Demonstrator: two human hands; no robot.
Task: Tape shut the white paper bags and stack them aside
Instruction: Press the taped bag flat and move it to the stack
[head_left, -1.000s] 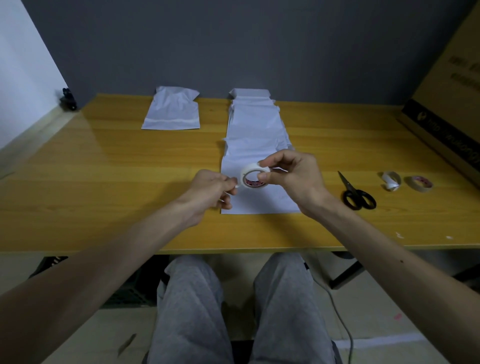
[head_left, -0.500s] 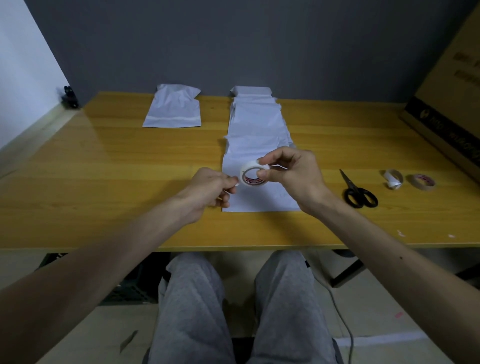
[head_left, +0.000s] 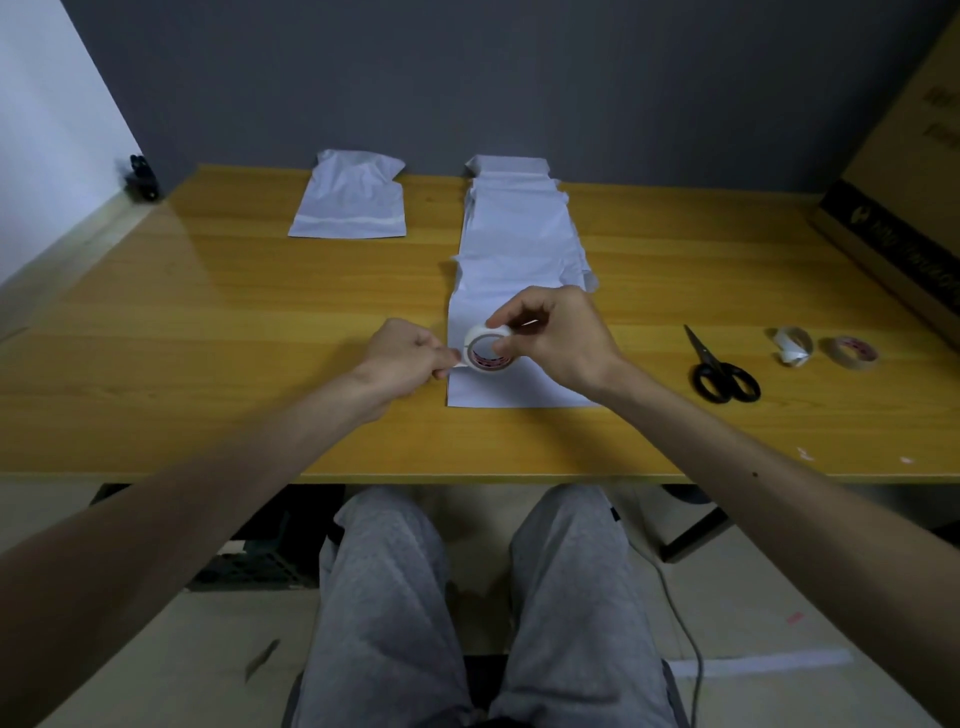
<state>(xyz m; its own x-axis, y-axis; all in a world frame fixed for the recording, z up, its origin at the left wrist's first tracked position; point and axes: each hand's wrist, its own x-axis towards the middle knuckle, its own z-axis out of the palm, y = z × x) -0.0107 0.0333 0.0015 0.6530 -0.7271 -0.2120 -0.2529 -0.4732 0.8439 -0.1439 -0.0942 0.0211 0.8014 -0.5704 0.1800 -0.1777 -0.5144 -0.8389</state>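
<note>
My right hand (head_left: 558, 340) grips the tape roll (head_left: 488, 349) over the nearest white paper bag (head_left: 519, 387), at the near end of the overlapping bag row (head_left: 519, 249) on the table (head_left: 208, 338). My left hand (head_left: 408, 356) pinches the tape's free end beside the roll. A separate bag (head_left: 349, 205) lies far left. The scissors (head_left: 719, 371) lie to the right.

I watch through one head-worn wide-angle camera, facing forward and down (lap (head_left: 467, 597) at bottom), close over the table (head_left: 208, 364).
</note>
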